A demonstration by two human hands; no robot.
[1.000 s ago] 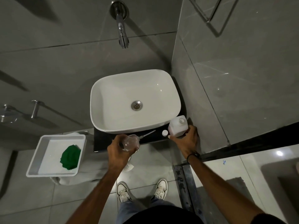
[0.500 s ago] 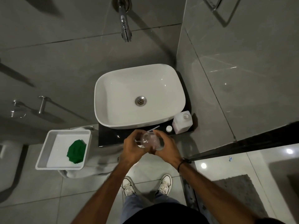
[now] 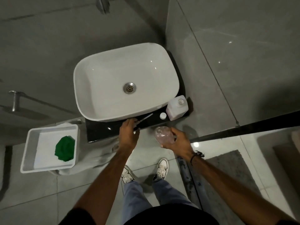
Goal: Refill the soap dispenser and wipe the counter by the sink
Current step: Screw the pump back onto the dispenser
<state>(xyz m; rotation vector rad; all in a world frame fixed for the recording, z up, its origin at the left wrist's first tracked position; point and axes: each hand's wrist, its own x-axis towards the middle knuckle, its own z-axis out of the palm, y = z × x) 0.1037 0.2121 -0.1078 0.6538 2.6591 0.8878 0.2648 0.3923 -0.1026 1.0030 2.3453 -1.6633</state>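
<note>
My right hand [image 3: 177, 141] holds the clear soap dispenser bottle [image 3: 162, 134] just in front of the black counter [image 3: 100, 131], with no pump on it. My left hand [image 3: 129, 133] rests at the counter's front edge, its fingers closed over the head of the pump, whose thin white tube [image 3: 146, 118] lies on the counter pointing right. The white refill bottle [image 3: 177, 108] stands open at the counter's right end, with its round cap [image 3: 162, 115] beside it. A green cloth [image 3: 65, 148] lies in a white tray [image 3: 26, 151] at the left.
The white basin [image 3: 81, 95] fills most of the counter, with the tap [image 3: 103, 5] on the wall above it. A glass partition with a dark frame [image 3: 243, 127] runs along the right. A white towel [image 3: 103, 158] hangs below the tray and counter.
The dispenser bottle has passed from my left hand to my right, and the pump has come off it. My left hand has gone to the counter with the pump.
</note>
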